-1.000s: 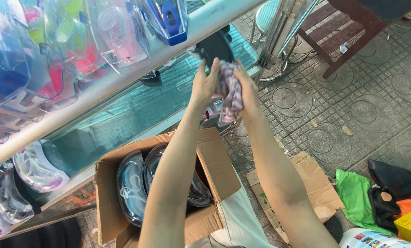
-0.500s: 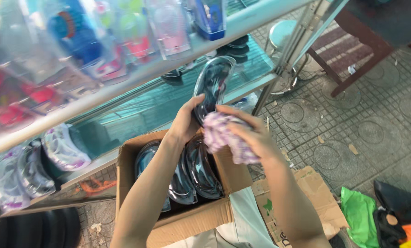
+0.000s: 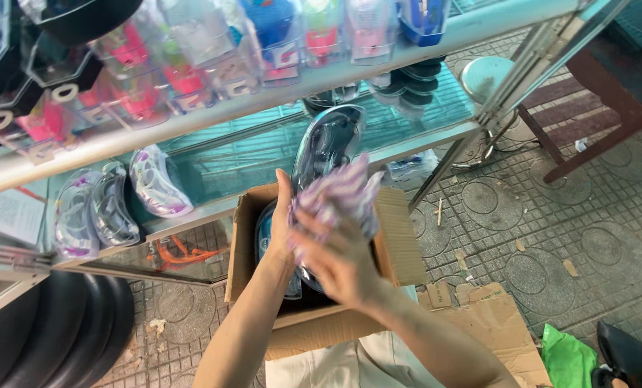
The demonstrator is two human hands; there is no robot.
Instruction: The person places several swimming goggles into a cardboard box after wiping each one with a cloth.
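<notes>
My left hand (image 3: 284, 223) holds a clear plastic pack with dark swim goggles (image 3: 326, 144) upright above an open cardboard box (image 3: 400, 237). My right hand (image 3: 339, 259) presses a crumpled striped purple and white cloth (image 3: 342, 194) against the lower front of that pack. Inside the box, below both hands, more packed goggles (image 3: 267, 233) stand on edge, partly hidden by my arms.
A metal and glass display rack (image 3: 378, 68) carries packed goggles in pink, blue and clear on its upper rail and lower shelf. Black rubber rings (image 3: 55, 323) lie at the lower left. A wooden stool (image 3: 587, 122), flat cardboard (image 3: 493, 316) and a green bag (image 3: 569, 356) sit on the paved floor.
Both hands and the goggles pack came down from the upper rail to just above the box. The cloth moved from beside the pack onto its front.
</notes>
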